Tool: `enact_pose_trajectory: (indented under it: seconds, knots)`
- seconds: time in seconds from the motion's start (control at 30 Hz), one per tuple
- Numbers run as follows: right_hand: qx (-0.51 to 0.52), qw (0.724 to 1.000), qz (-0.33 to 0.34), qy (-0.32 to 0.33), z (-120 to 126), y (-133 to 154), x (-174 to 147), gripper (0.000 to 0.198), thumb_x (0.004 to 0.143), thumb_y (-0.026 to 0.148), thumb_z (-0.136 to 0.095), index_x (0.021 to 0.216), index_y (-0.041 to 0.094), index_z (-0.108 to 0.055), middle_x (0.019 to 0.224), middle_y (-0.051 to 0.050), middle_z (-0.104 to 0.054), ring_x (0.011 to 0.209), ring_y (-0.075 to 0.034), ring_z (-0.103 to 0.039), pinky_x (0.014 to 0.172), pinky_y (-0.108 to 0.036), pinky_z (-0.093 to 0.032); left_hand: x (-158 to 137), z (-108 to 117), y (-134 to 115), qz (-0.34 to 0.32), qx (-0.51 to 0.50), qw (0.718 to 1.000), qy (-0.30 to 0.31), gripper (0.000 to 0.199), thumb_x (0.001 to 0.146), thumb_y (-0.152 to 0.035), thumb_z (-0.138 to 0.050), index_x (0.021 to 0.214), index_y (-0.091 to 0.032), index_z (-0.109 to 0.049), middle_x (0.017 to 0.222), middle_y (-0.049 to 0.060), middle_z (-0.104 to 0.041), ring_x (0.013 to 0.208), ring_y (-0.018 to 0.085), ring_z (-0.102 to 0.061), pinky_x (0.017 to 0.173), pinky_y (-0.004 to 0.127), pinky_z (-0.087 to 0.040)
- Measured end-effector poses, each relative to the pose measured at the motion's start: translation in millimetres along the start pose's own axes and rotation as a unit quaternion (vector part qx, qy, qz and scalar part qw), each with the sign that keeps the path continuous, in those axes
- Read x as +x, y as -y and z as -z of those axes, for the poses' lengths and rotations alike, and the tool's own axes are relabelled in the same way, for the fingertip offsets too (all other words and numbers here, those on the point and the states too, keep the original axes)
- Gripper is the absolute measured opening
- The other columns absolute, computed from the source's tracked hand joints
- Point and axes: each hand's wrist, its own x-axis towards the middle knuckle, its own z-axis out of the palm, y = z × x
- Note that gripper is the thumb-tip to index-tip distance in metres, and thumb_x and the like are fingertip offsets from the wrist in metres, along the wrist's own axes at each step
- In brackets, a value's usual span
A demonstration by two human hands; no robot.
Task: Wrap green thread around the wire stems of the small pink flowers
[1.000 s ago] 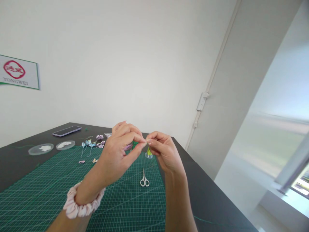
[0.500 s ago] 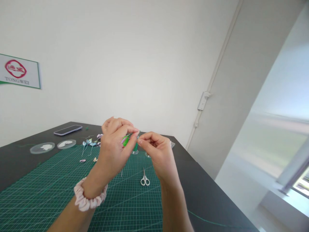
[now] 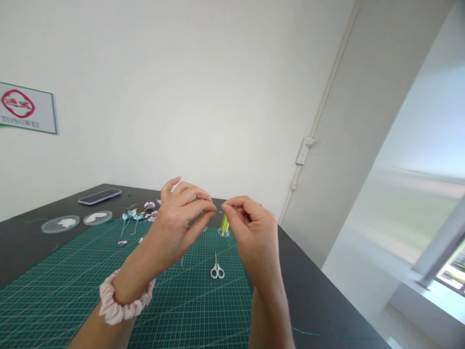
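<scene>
Dark tabletop point(image 3: 312, 300), green mat point(image 3: 178, 310). Left hand point(image 3: 178, 215) pinched on tiny pale sliver point(image 3: 219, 211), near-level, pointing toward right hand point(image 3: 254, 232) just beside; that one pinched together, contents unclear.

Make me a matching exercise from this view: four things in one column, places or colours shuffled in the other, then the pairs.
1. Scissors
2. Phone
3. Scrunchie
4. Spool seen beside the right hand

A. yellow-green
B. around the left hand's wrist
C. on the green mat, handles white
D. on the black tabletop, left side

Pairs: 1-C, 2-D, 3-B, 4-A
</scene>
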Motion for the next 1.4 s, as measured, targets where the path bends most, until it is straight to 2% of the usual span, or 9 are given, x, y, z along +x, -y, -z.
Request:
enact_pose_trajectory:
  seconds: [0.13, 0.27, 0.53, 0.63, 0.83, 1.0, 1.17, 1.4]
  knots:
    - [0.114, 0.991, -0.061, 0.027, 3.1, -5.7, 6.1, 0.014, 0.079, 0.025, -0.063, 0.067, 0.019, -0.065, 0.053, 0.004, -0.048, 0.050, -0.010, -0.037, 0.048, -0.026, -0.030, -0.4, 2.3, 1.0, 0.004, -0.050, 0.998, 0.022, 0.019, 0.091, -0.016, -0.052, 0.079, -0.024, -0.065, 0.083, -0.001, -0.068, 0.082, 0.017, -0.061, 0.106, 0.048, -0.033]
    - [0.247, 0.961, -0.103, 0.076, 2.9, -14.5, 12.6, 0.010, 0.073, 0.025, -0.069, 0.065, 0.019, -0.067, 0.054, 0.003, -0.053, 0.049, -0.009, -0.037, 0.047, -0.025, -0.029, -0.3, 3.8, 0.4, 0.020, -0.091, 0.995, 0.030, 0.017, 0.089, -0.015, -0.055, 0.079, -0.024, -0.065, 0.082, -0.001, -0.067, 0.081, 0.016, -0.061, 0.107, 0.047, -0.034]
    - [0.389, 0.895, -0.169, 0.139, -12.6, -25.6, 18.1, 0.013, 0.067, 0.027, -0.075, 0.062, 0.018, -0.067, 0.053, 0.005, -0.051, 0.042, -0.004, -0.024, 0.042, -0.024, -0.014, 0.7, 3.1, -0.2, 0.046, -0.098, 0.994, -0.027, 0.016, 0.090, -0.014, -0.055, 0.078, -0.021, -0.062, 0.080, -0.002, -0.064, 0.077, 0.015, -0.061, 0.097, 0.041, -0.042]
    - [0.407, 0.882, -0.181, 0.150, -17.9, -23.2, 17.6, 0.014, 0.065, 0.027, -0.075, 0.061, 0.018, -0.066, 0.053, 0.006, -0.051, 0.042, -0.004, -0.024, 0.042, -0.024, -0.013, 0.2, 1.4, 1.2, 0.071, -0.073, 0.993, -0.056, 0.015, 0.089, -0.014, -0.055, 0.078, -0.021, -0.062, 0.081, 0.000, -0.064, 0.079, 0.016, -0.061, 0.089, 0.040, -0.045]
    - [0.381, 0.900, -0.175, 0.120, -25.6, -18.1, 14.9, 0.012, 0.065, 0.027, -0.073, 0.060, 0.018, -0.066, 0.051, 0.006, -0.047, 0.044, -0.005, -0.025, 0.042, -0.024, -0.016, -2.0, -4.6, 5.0, 0.089, -0.031, 0.991, -0.099, 0.014, 0.089, -0.017, -0.055, 0.077, -0.021, -0.061, 0.080, 0.001, -0.063, 0.079, 0.018, -0.060, 0.082, 0.040, -0.046]
    - [0.280, 0.948, -0.136, 0.065, -25.6, -8.8, 9.4, 0.010, 0.069, 0.025, -0.068, 0.062, 0.019, -0.065, 0.051, 0.004, -0.050, 0.047, -0.008, -0.033, 0.045, -0.024, -0.027, -4.4, -7.3, 9.1, 0.080, 0.008, 0.991, -0.104, 0.013, 0.088, -0.017, -0.056, 0.078, -0.022, -0.062, 0.081, 0.001, -0.065, 0.080, 0.018, -0.060, 0.089, 0.044, -0.045]
    - [0.131, 0.989, -0.071, 0.023, -19.8, -2.4, 0.1, 0.015, 0.080, 0.024, -0.061, 0.066, 0.020, -0.063, 0.052, 0.005, -0.044, 0.049, -0.009, -0.034, 0.048, -0.026, -0.027, -5.8, -4.9, 10.1, 0.058, 0.029, 0.995, -0.074, 0.013, 0.089, -0.018, -0.055, 0.080, -0.023, -0.063, 0.083, 0.001, -0.067, 0.082, 0.019, -0.062, 0.101, 0.051, -0.036]
    - [0.034, 0.999, -0.008, -0.002, -12.0, -5.7, -1.3, 0.016, 0.086, 0.023, -0.057, 0.072, 0.020, -0.064, 0.052, 0.005, -0.043, 0.048, -0.010, -0.037, 0.051, -0.027, -0.029, -3.8, -0.3, 4.9, 0.021, 0.020, 0.999, -0.015, 0.015, 0.090, -0.016, -0.054, 0.079, -0.023, -0.063, 0.082, -0.001, -0.067, 0.081, 0.018, -0.062, 0.105, 0.050, -0.031]
